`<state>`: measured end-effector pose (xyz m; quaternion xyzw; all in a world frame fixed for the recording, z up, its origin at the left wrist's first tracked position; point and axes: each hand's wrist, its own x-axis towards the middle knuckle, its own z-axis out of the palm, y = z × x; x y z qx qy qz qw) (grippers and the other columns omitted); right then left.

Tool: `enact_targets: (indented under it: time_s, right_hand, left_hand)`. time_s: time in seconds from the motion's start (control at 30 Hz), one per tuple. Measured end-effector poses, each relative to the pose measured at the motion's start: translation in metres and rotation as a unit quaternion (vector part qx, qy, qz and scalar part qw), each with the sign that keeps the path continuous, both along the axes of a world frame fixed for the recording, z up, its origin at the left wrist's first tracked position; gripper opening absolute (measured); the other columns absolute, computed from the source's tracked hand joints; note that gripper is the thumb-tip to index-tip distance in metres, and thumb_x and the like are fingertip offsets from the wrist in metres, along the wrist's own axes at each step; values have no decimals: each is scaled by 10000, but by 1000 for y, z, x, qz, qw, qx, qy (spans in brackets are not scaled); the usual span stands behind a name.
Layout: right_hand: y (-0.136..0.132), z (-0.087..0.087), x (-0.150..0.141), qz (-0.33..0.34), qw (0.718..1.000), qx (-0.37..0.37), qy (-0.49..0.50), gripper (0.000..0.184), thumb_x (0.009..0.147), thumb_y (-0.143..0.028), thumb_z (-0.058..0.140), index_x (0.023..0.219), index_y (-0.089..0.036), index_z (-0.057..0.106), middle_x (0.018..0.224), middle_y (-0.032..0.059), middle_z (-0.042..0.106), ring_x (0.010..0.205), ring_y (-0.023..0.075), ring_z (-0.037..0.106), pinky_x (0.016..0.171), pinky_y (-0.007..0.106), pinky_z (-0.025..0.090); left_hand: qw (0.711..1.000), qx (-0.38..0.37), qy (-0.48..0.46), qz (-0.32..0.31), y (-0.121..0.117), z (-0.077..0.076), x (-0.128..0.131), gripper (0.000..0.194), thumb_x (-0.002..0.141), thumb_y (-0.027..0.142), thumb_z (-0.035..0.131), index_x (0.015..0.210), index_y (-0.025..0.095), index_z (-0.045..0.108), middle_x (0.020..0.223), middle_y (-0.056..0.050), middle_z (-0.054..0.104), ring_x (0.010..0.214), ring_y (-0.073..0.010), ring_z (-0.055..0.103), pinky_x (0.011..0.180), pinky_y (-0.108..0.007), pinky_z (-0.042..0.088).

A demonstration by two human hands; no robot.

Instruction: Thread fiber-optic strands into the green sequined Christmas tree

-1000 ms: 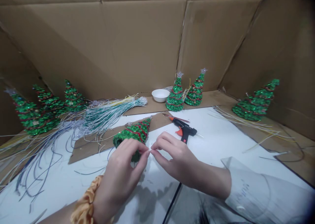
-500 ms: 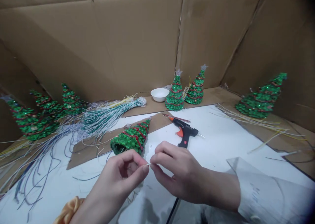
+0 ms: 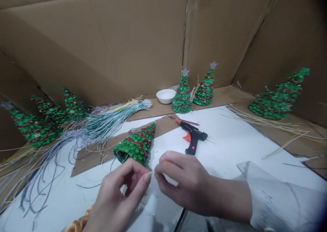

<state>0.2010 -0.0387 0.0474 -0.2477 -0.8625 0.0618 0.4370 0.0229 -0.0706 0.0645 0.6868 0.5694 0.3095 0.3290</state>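
My left hand (image 3: 120, 198) and my right hand (image 3: 181, 182) meet above the white table (image 3: 230, 147), each pinching one end of a thin white wire (image 3: 151, 173) between thumb and forefinger. Just beyond my fingers a green sequined Christmas tree (image 3: 136, 144) with red trim lies on its side, its tip pointing back and right. A black and orange glue gun (image 3: 192, 136) lies to the right of that tree, its cord running toward me under my right wrist.
A bundle of white and green wires (image 3: 112, 118) spreads at left, near three trees (image 3: 48, 114). Two upright trees (image 3: 194, 90) and a white bowl (image 3: 166, 96) stand at the back; another tree (image 3: 279, 97) leans at right. Cardboard walls (image 3: 127, 41) enclose the table.
Both hands have drawn nearer to me and lower in view, still pinching the wire. The left hand no longer covers the lying tree's base. The view has tilted slightly.
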Motion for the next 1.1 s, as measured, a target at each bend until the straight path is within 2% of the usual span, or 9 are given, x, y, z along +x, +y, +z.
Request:
enact_targets:
  time_s: [0.17, 0.27, 0.37, 0.47, 0.67, 0.83, 1.0, 1.1]
  right_hand:
    - [32, 1, -1, -64, 976, -205, 48, 99, 756, -92, 505, 677, -149, 523, 698, 4, 527, 651, 98, 493, 585, 201, 368]
    - [49, -3, -7, -59, 965, -256, 22, 90, 740, -92, 511, 680, -156, 532, 707, -4, 532, 662, 100, 499, 598, 203, 364]
    - [57, -6, -14, -53, 966, -252, 4, 80, 752, -107, 501, 701, -153, 541, 727, 2, 527, 681, 104, 503, 634, 212, 368]
    - [61, -8, -21, -57, 968, -244, -22, 75, 757, -117, 498, 709, -155, 541, 745, 3, 506, 686, 102, 499, 645, 212, 365]
    - [64, -5, -24, -75, 965, -239, -82, 81, 763, -129, 493, 711, -162, 547, 744, -2, 474, 624, 87, 445, 596, 207, 327]
    - [66, 2, -21, -84, 967, -218, -104, 86, 768, -126, 496, 722, -161, 561, 749, 2, 469, 606, 86, 418, 578, 210, 306]
    - [66, 2, -22, -70, 974, -180, -119, 82, 784, -134, 499, 743, -154, 567, 760, 10, 467, 627, 95, 411, 572, 217, 299]
    - [66, 0, -25, -72, 975, -153, -145, 90, 795, -130, 498, 742, -150, 569, 757, 16, 460, 641, 105, 400, 548, 220, 279]
  left_hand:
    - [998, 3, 12, 67, 0, -9, -17, 227, 790, 410, 512, 687, 207, 500, 634, 23, 499, 586, -121, 462, 532, -183, 388]
    - [996, -21, -23, 80, -2, -17, -23, 204, 795, 399, 512, 722, 209, 500, 657, 23, 497, 617, -125, 474, 561, -183, 406]
    - [991, -23, -68, 109, -1, -25, -22, 196, 773, 401, 541, 822, 212, 528, 740, 6, 553, 698, -141, 518, 620, -189, 434]
    - [981, -35, -112, 153, 5, -31, -20, 273, 749, 423, 560, 918, 208, 543, 866, -22, 604, 810, -165, 553, 707, -205, 453]
    - [969, -98, -158, 164, 15, -38, -22, 299, 750, 407, 581, 992, 232, 588, 1062, -25, 613, 992, -193, 544, 875, -251, 414]
    - [936, -106, -282, 183, 22, -38, -13, 233, 675, 343, 666, 875, 225, 645, 979, -16, 653, 1013, -209, 547, 905, -272, 411]
    - [887, -155, -389, 193, 29, -36, -6, 166, 620, 269, 710, 767, 209, 659, 832, 7, 668, 844, -166, 597, 764, -220, 475]
    - [875, -166, -410, 195, 30, -37, -7, 171, 609, 248, 722, 763, 205, 661, 822, 12, 667, 810, -140, 591, 734, -186, 473]
